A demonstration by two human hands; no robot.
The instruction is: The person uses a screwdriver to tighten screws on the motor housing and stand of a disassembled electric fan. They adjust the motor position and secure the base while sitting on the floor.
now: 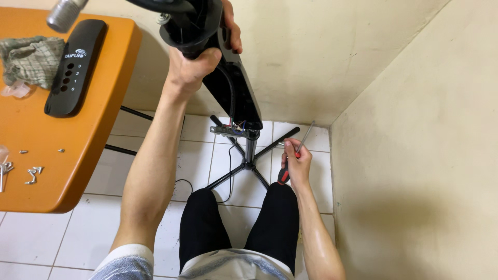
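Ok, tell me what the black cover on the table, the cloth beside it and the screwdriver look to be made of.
Black cover: probably moulded plastic, smooth with a soft sheen and a row of round holes. Cloth: woven fabric, grey-green, checked, crumpled and matt. Screwdriver in the right hand: a bare grey metal shaft that looks like steel; the red and black handle is likely plastic or rubber.

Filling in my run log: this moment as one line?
left hand: grips black plastic fan body | right hand: holds red-and-black screwdriver | black cross-shaped stand: on white tiled floor

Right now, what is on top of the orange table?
On the orange table lie a black panel, a checked cloth and small screws. Its left part is out of frame.
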